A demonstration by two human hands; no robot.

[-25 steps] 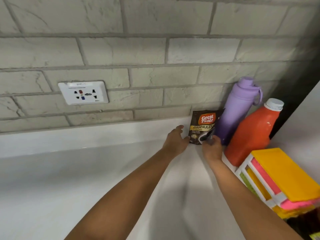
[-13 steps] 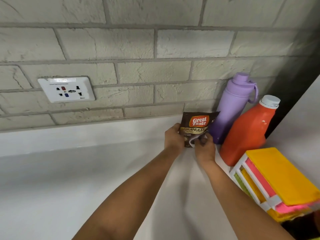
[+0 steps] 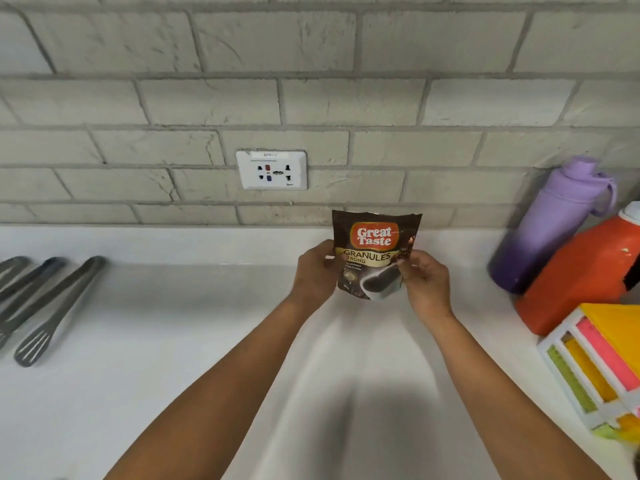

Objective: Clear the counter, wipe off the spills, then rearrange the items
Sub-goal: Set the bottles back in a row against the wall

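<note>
A brown coffee granules pouch (image 3: 375, 244) stands upright over the white counter (image 3: 173, 341), a little in front of the brick wall. My left hand (image 3: 313, 271) grips its left edge and my right hand (image 3: 424, 282) pinches its lower right corner. To the right stand a purple bottle (image 3: 550, 230) and an orange bottle (image 3: 585, 271), apart from the pouch.
Grey tongs and a slotted turner (image 3: 52, 306) lie at the left of the counter. A stack of coloured trays in a white rack (image 3: 602, 365) sits at the right edge. A wall socket (image 3: 272, 169) is above the counter.
The pouch has moved left, away from the purple bottle, with both hands now holding it. The view has swung left, so the utensils have come into sight.
</note>
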